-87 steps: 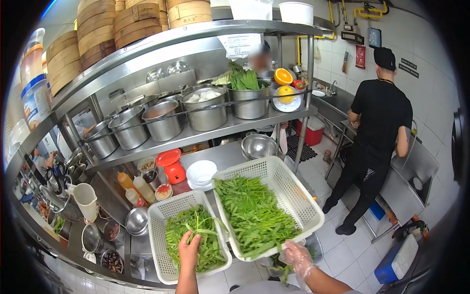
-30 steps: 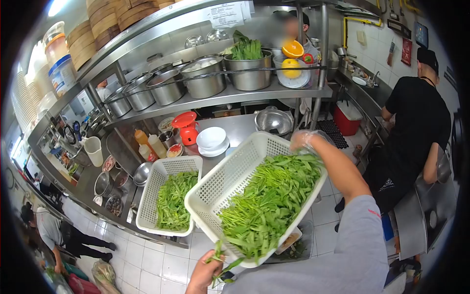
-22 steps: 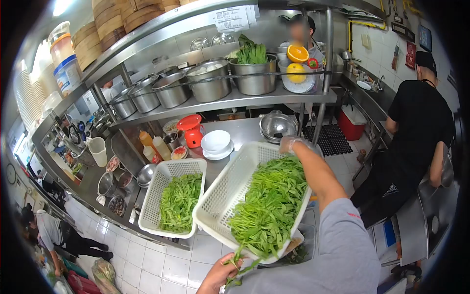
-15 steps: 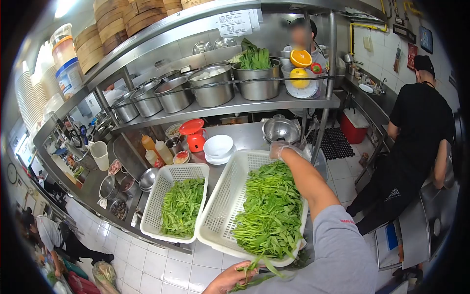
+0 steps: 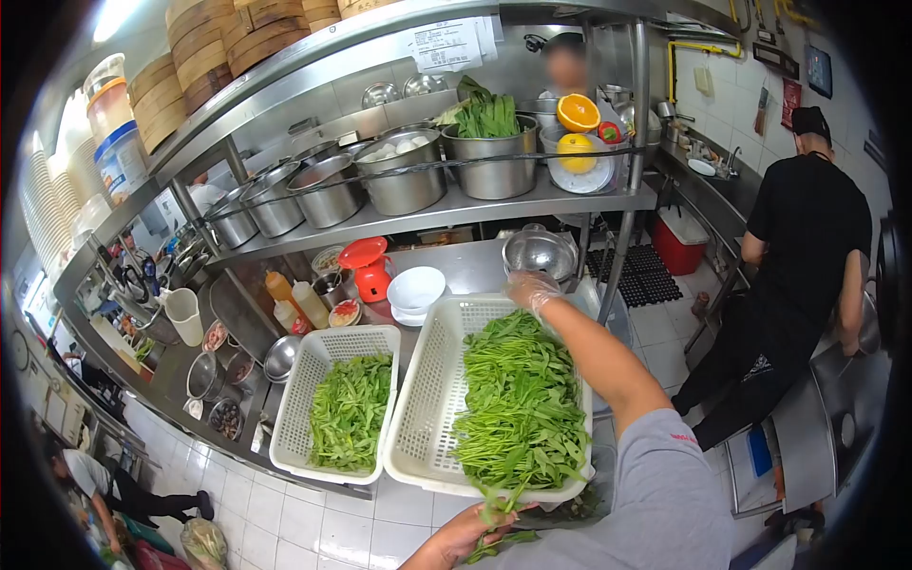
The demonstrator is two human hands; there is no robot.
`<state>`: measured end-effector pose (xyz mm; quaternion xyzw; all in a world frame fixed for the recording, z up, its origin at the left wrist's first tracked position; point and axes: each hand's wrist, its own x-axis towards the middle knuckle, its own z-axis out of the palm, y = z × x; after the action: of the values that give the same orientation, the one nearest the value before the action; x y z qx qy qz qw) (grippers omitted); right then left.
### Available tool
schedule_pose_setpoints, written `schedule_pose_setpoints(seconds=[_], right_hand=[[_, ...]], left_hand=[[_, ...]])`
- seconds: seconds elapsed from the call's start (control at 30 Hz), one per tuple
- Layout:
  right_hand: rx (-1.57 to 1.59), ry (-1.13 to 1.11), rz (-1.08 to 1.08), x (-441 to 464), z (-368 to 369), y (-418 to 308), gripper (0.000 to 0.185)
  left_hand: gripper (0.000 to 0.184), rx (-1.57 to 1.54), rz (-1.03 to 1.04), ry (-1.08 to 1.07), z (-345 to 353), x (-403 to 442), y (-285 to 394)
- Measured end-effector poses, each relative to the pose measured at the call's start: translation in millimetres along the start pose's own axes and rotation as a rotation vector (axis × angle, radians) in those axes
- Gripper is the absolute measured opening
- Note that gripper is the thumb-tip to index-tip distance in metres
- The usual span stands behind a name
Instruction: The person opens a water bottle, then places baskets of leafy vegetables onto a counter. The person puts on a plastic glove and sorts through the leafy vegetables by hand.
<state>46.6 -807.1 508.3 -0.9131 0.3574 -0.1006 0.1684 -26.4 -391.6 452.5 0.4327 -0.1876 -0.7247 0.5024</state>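
A large white perforated basket (image 5: 425, 418) is heaped on its right side with long-stemmed leafy greens (image 5: 518, 408). At its near rim my left hand (image 5: 465, 534) is closed around a few stalks of these greens; some leaves trail below the fingers. My right hand (image 5: 534, 289), in a clear plastic glove, reaches across to the far rim, with its fingers curled at the edge. A smaller white basket (image 5: 285, 418) to the left holds more leafy greens (image 5: 351, 410). Under the near right corner of the large basket, a clear container (image 5: 600, 475) is partly hidden by my sleeve.
Beyond the baskets are a steel colander (image 5: 540, 255), white bowls (image 5: 416, 287), an orange-red scale (image 5: 369, 269) and squeeze bottles (image 5: 309, 302). Steel pots (image 5: 404, 180) line the shelf (image 5: 427, 214) above. A person in black (image 5: 807, 228) stands at right; others are behind the shelf and at lower left.
My left hand has lifted slightly, drawing its stalks up against the near rim of the basket. My right hand stays at the far rim. The view has shifted a little.
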Motion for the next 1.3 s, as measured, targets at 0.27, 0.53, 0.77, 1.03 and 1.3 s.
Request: schedule_pose_setpoints(seconds=[0.27,0.53,0.77,1.03,1.3], right_hand=[[0.114,0.013,-0.186,-65,-38,30,0.041],[0.095,-0.033,-0.318,-98,-56,26,0.037],[-0.191,0.090,-0.405,-97,-29,-10,0.031],[-0.148,-0.154,-0.309,-103,51,-33,0.060],[0.161,0.164,-0.431,-156,-20,-43,0.057]], left_hand=[[0.029,-0.063,-0.005,-0.011,-3,17,4],[0.033,0.052,0.027,0.045,5,27,20],[0.029,0.402,0.071,0.166,-17,-5,19],[0.026,0.429,0.175,0.472,-21,-50,6],[0.025,0.648,0.404,0.663,-31,-65,4]])
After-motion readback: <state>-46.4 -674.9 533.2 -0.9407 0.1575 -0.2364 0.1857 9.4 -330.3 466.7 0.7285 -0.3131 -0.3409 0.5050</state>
